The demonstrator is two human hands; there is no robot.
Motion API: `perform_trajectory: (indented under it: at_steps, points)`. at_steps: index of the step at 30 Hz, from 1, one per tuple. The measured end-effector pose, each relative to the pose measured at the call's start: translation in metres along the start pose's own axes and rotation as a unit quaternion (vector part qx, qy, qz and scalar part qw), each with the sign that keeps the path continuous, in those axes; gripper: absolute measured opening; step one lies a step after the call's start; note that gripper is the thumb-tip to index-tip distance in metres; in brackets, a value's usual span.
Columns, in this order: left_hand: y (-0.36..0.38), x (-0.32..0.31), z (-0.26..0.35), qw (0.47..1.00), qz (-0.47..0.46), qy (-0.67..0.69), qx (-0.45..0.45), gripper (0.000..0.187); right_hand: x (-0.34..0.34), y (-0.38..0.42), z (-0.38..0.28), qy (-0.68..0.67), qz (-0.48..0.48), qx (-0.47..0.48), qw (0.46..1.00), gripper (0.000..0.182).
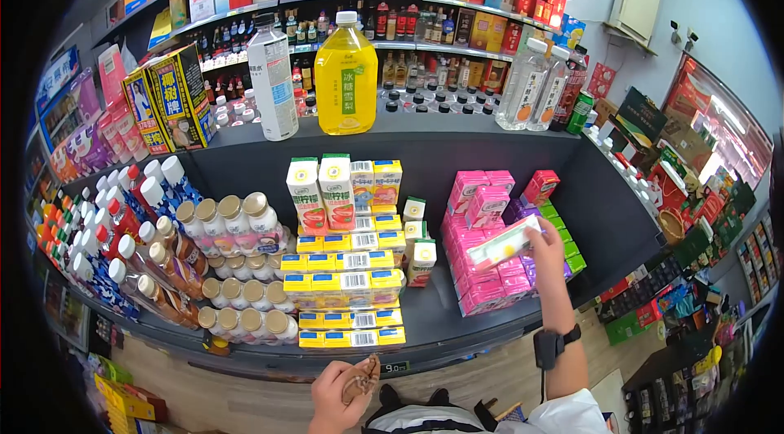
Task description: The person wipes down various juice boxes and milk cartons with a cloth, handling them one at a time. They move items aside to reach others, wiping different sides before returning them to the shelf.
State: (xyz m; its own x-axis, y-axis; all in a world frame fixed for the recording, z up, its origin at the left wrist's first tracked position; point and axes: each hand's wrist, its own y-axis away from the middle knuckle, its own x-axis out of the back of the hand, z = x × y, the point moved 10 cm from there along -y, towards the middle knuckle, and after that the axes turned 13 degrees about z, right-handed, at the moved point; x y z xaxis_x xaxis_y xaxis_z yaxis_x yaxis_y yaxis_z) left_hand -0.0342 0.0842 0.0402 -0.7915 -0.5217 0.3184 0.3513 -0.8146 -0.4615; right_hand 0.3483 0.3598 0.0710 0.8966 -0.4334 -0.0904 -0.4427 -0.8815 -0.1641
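Observation:
My right hand (545, 242) holds a white and green carton (505, 244) by one end, tilted, over the stack of pink cartons (490, 291). A black band is on that wrist. Low in the view, my left hand (336, 391) is closed round a brown patterned cloth (359, 379), in front of the shelf edge. Two white, green and red cartons (336, 193) stand on the yellow carton stack (351, 287). Similar cartons (421, 261) stand in a row between the yellow and pink stacks.
Bottles with gold caps (245, 324) fill the shelf's left part. A yellow drink bottle (347, 79) and a white bottle (271, 79) stand on the upper ledge (441, 125). Clear bottles (523, 87) stand at its right. A dark partition (625, 230) bounds the shelf.

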Motion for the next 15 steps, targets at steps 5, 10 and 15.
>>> perform_trajectory:
  at_steps: [5, 10, 15]
  points:
    - [-0.003, -0.002, 0.006, 1.0, -0.003, 0.009, -0.012, 0.036, 0.033, -0.064, 0.077, -0.042, 0.006, -0.115, 0.992, 0.044]
    - [-0.005, -0.006, 0.011, 1.0, -0.014, 0.017, -0.019, 0.036, 0.041, -0.082, 0.074, 0.155, 0.087, 0.08, 0.981, 0.037]
    - [-0.003, -0.007, 0.01, 1.0, -0.011, 0.009, -0.015, 0.038, 0.027, -0.054, 0.035, 0.356, 0.116, 0.225, 0.899, 0.029]
